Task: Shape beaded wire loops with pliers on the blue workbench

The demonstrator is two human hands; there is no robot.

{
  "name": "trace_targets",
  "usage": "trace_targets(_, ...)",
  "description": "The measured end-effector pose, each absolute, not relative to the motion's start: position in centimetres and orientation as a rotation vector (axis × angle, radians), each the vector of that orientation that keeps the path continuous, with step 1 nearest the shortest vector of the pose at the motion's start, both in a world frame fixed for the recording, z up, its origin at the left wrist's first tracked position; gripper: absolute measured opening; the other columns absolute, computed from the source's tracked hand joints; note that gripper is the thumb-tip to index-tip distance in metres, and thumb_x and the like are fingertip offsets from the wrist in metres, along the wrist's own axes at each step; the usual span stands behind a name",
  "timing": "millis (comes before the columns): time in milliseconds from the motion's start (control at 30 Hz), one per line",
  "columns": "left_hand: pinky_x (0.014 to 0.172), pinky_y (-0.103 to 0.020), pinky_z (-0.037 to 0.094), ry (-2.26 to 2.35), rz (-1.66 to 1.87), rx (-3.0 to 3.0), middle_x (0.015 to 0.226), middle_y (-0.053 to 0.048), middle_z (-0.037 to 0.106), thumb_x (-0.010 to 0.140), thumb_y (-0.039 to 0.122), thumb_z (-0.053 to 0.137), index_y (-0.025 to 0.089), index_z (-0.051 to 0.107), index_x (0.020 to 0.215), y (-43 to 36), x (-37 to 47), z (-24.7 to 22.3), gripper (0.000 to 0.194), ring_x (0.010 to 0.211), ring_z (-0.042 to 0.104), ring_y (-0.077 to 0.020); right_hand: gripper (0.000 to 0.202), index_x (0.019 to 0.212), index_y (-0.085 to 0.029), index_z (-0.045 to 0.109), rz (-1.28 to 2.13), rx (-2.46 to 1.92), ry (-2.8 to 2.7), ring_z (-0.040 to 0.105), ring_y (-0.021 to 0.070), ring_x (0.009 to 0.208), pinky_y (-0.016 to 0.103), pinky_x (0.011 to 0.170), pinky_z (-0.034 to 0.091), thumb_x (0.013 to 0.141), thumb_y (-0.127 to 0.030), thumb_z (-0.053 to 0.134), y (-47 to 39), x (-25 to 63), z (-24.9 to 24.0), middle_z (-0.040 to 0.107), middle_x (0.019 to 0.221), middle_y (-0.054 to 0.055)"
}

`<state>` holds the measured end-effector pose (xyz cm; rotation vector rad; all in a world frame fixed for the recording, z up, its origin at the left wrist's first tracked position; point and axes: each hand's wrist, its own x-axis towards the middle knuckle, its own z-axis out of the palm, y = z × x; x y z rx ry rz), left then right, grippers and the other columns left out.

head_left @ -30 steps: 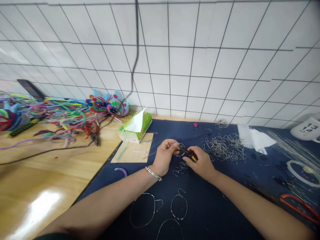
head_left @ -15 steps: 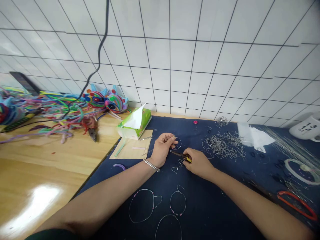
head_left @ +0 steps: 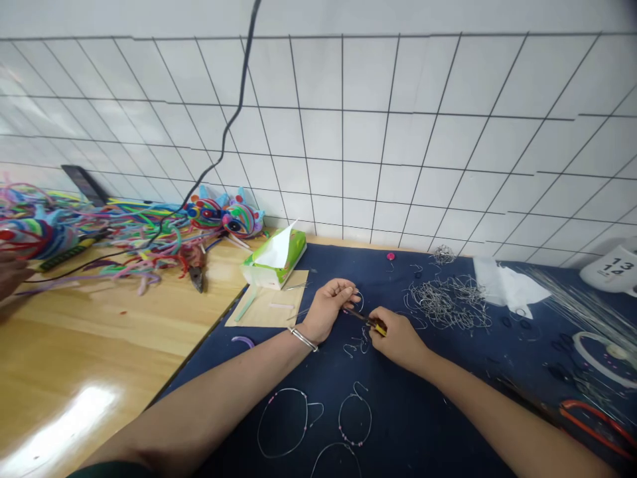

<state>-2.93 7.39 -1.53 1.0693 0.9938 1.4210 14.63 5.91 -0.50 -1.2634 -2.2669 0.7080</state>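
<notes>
My left hand pinches a small wire loop, with part of the ring showing past the fingertips. My right hand is closed around pliers with yellow-and-black handles. Their dark jaws point left and reach to the loop by my left fingers; whether they grip it I cannot tell. Just below lie several short bent wire hooks. Nearer to me rest larger wire rings: one with pink beads, one at its left, and a third cut off by the frame's edge.
A tangled wire pile lies right of my hands, with straight wires beyond. A tissue box stands at the left. Red-handled cutters lie at lower right. Another person's hand is at the far left, by colourful cords.
The pliers have come up to the loop in my left hand. The view has tilted upward and shifted left. Another person's hand has appeared at the far left, touching a striped figure.
</notes>
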Motion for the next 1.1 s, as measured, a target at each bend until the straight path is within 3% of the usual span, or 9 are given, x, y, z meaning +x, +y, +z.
trace_targets(433, 0.054, -0.02, 0.043, 1.06, 1.27, 1.197, 0.068, -0.003, 0.062, 0.075, 0.033, 0.061, 0.014, 0.064, 0.087, 7.5, -3.0, -1.6, 0.023, 0.06, 0.055, -0.0101, 0.012, 0.086, -0.02, 0.053, 0.991, -1.253, -2.111, 0.056, 0.0114, 0.07, 0.023, 0.064, 0.042, 0.077, -0.023, 0.047, 6.2, 15.3, 0.1, 0.061, 0.08, -0.001)
trace_targets(633, 0.045, -0.017, 0.038, 1.108, 1.193, 1.23, 0.062, 0.0, 0.058, 0.073, 0.036, 0.062, 0.014, 0.062, 0.089, 7.5, -3.1, -1.8, 0.027, 0.051, 0.052, -0.0083, 0.014, 0.075, -0.02, 0.058, 0.951, -1.287, -2.213, 0.048, 0.0109, 0.059, 0.023, 0.055, 0.034, 0.078, -0.029, 0.048, 6.1, 15.5, 1.0, 0.055, 0.063, -0.003)
trace_targets(800, 0.043, -0.016, 0.035, 1.113, 1.18, 1.25, 0.058, 0.001, 0.056, 0.075, 0.036, 0.059, 0.014, 0.06, 0.089, 7.5, -3.1, -1.8, 0.026, 0.049, 0.05, -0.0077, 0.013, 0.076, -0.019, 0.058, 1.152, -1.235, -2.105, 0.046, 0.01, 0.057, 0.022, 0.054, 0.034, 0.077, -0.03, 0.05, 6.3, 15.4, 0.9, 0.053, 0.064, -0.003)
trace_targets(1100, 0.049, -0.018, 0.036, 1.058, 1.156, 1.278, 0.073, -0.002, 0.059, 0.08, 0.039, 0.053, 0.014, 0.061, 0.09, 7.2, -3.0, -0.8, 0.028, 0.056, 0.051, -0.0074, 0.015, 0.079, -0.018, 0.06, 1.256, -1.2, -1.76, 0.05, 0.0122, 0.063, 0.024, 0.06, 0.038, 0.076, -0.032, 0.055, 6.8, 15.7, 0.1, 0.055, 0.068, -0.002)
